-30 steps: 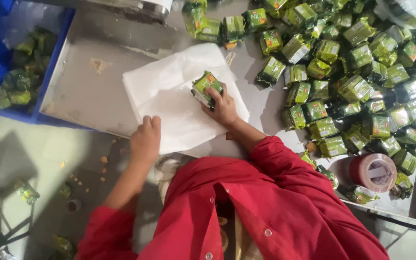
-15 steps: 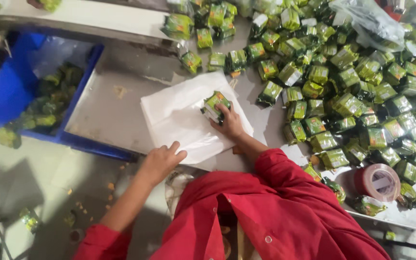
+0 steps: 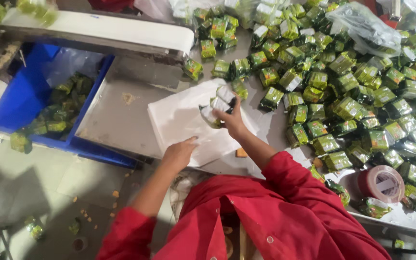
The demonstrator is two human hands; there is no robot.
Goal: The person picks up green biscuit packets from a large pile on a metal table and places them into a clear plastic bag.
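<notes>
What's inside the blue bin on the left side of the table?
The blue bin holds a loose heap of small green packets, lying in a clear plastic liner. The white conveyor belt covers its far edge, and whatever lies under the heap cannot be seen.

Colour key. Snack packets (image 3: 347, 108): glossy green with yellow-green and white panels. Packet (image 3: 216, 110) in the right hand (image 3: 232, 123): green and silvery white. Plastic bags (image 3: 188, 123): plain white. Table (image 3: 116, 113): dull grey metal. Crate (image 3: 25, 96): bright blue. Tape roll (image 3: 381, 184): reddish-brown, white core. Sleeves (image 3: 294, 178): red. Conveyor belt (image 3: 102, 28): white.
</notes>
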